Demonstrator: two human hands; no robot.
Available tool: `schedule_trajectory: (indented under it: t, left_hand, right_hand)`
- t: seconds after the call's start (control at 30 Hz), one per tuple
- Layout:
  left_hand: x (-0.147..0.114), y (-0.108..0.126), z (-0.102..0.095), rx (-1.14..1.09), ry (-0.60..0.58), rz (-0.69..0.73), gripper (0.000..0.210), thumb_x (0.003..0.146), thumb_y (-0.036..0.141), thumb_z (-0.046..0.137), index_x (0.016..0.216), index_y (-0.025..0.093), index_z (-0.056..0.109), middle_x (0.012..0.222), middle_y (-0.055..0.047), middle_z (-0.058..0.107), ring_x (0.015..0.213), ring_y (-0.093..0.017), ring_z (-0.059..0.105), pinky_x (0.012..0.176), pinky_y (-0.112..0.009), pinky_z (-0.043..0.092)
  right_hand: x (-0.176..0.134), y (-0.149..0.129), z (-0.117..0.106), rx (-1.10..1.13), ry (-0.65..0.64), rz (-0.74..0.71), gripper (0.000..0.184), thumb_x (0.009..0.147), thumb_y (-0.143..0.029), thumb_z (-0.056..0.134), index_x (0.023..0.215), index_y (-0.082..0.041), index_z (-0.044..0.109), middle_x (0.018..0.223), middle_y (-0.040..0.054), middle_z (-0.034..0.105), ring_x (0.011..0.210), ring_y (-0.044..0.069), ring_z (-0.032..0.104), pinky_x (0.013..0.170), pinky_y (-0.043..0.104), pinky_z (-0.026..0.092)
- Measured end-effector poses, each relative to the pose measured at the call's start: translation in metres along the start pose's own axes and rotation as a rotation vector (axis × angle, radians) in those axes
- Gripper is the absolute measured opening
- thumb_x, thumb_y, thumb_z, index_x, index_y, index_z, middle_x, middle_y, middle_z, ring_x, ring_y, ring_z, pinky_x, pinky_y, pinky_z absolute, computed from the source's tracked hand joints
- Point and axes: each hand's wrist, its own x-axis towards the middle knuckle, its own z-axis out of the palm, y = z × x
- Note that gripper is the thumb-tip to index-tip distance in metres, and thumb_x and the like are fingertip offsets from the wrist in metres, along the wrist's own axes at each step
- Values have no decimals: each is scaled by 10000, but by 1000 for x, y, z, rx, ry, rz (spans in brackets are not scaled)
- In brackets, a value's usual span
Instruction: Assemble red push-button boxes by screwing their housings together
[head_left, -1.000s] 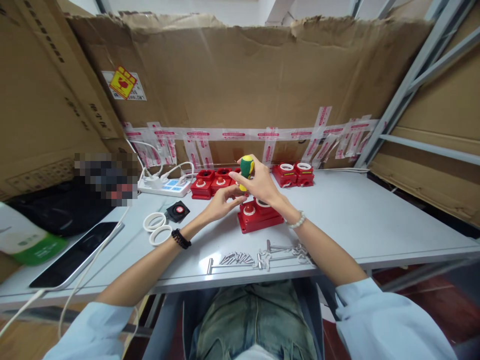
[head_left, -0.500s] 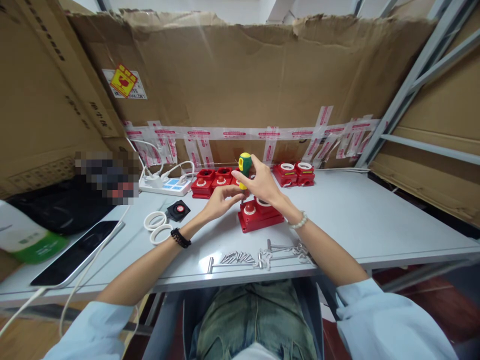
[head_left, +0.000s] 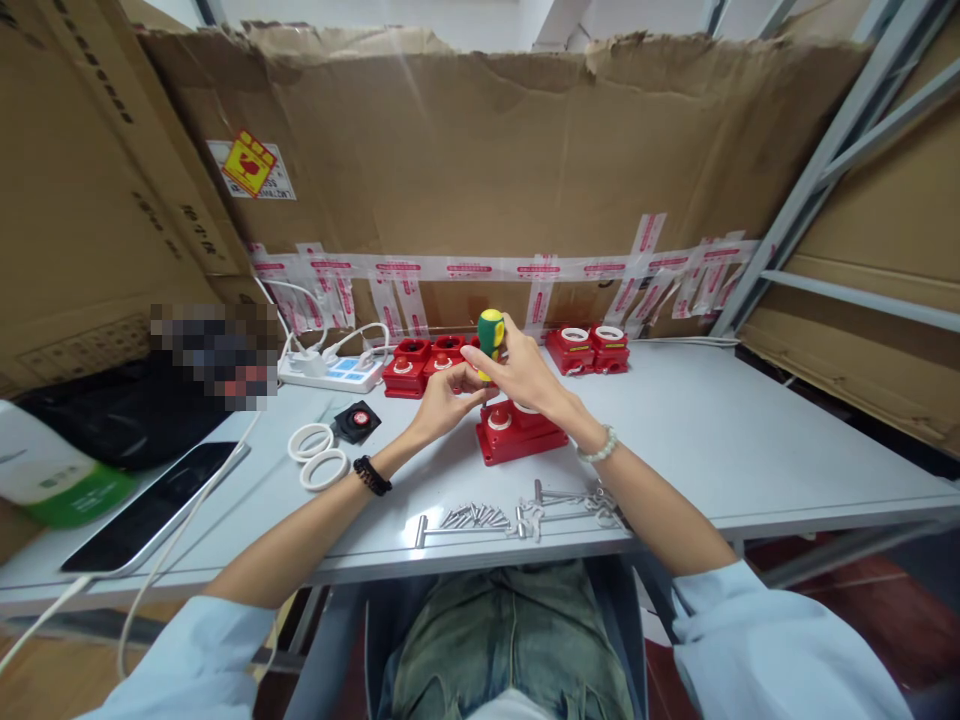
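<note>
My right hand (head_left: 527,368) is closed round the green and yellow handle of a screwdriver (head_left: 490,330), which stands upright. Its shaft points down at the left back part of a red box (head_left: 517,445) with a round red button and a white ring. The thumb and fingers of my left hand (head_left: 448,398) are pinched together at the lower end of the screwdriver, just above the box. Whether a screw is under the tip cannot be made out. My right hand partly hides the white ring.
More red boxes (head_left: 405,375) stand behind my hands, and two ringed ones (head_left: 576,352) at the back right. Screws (head_left: 476,516) and metal T-shaped rods (head_left: 457,530) lie near the front edge. White rings (head_left: 325,469), a black square part (head_left: 357,422), a power strip (head_left: 334,372) and a phone (head_left: 154,508) are leftward.
The screwdriver handle has turned about its axis: its yellow patch has gone from the left side to the right. My left wrist has shifted slightly to the right. The red box has stayed put.
</note>
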Motion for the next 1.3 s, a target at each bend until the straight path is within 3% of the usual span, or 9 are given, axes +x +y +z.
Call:
schedule_trajectory:
  t: [0.07, 0.2, 0.37, 0.63, 0.97, 1.13, 1.3]
  left_hand:
    - [0, 0, 0, -1, -9, 12, 362, 718, 453, 783, 823, 139, 637, 792, -47, 688, 700, -148, 611, 676, -268, 481]
    - [-3, 2, -14, 158, -221, 0, 344, 776, 386, 726, 1031, 163, 665, 1012, -80, 714, 867, -192, 640, 724, -277, 474]
    - [-4, 3, -27, 367, -339, 28, 221, 818, 362, 644, 882, 168, 726, 905, -75, 741, 775, -190, 624, 633, -268, 427]
    - [-2, 0, -22, 300, -320, 65, 209, 814, 367, 665, 779, 162, 652, 778, -49, 688, 698, -163, 592, 691, -265, 459]
    - [-5, -4, -19, 339, -299, 105, 235, 865, 391, 621, 797, 168, 587, 779, -28, 647, 702, -149, 566, 685, -259, 442]
    - [-5, -1, -18, 410, -247, 139, 239, 917, 394, 532, 824, 174, 549, 786, -19, 617, 682, -136, 526, 620, -245, 398]
    - [-6, 21, -25, 380, -135, 124, 214, 905, 375, 561, 885, 164, 585, 847, -38, 669, 761, -147, 581, 691, -261, 436]
  right_hand:
    - [0, 0, -1, -13, -2, -11, 291, 847, -467, 588, 861, -226, 426, 695, -32, 561, 583, 130, 479, 561, 285, 374]
    - [1, 1, -2, -25, 7, -8, 297, 843, -466, 596, 887, -223, 430, 682, -41, 545, 536, 114, 449, 534, 278, 356]
    - [0, 3, -3, -61, 14, 1, 329, 851, -498, 582, 928, -217, 430, 659, -47, 522, 519, 119, 449, 532, 280, 352]
    - [2, 2, -4, 43, 72, -43, 358, 820, -381, 636, 1079, -214, 454, 764, -19, 577, 642, 156, 548, 639, 310, 450]
    - [1, 0, -9, -45, 97, -18, 397, 811, -454, 646, 1080, -206, 493, 738, -21, 569, 611, 146, 511, 627, 308, 434]
    - [4, -4, -14, -14, 210, -41, 395, 805, -426, 672, 1083, -191, 517, 804, 11, 595, 672, 153, 555, 686, 326, 472]
    - [2, -11, -24, 44, 371, -87, 363, 830, -456, 653, 1061, -207, 527, 813, 12, 593, 684, 151, 585, 689, 326, 509]
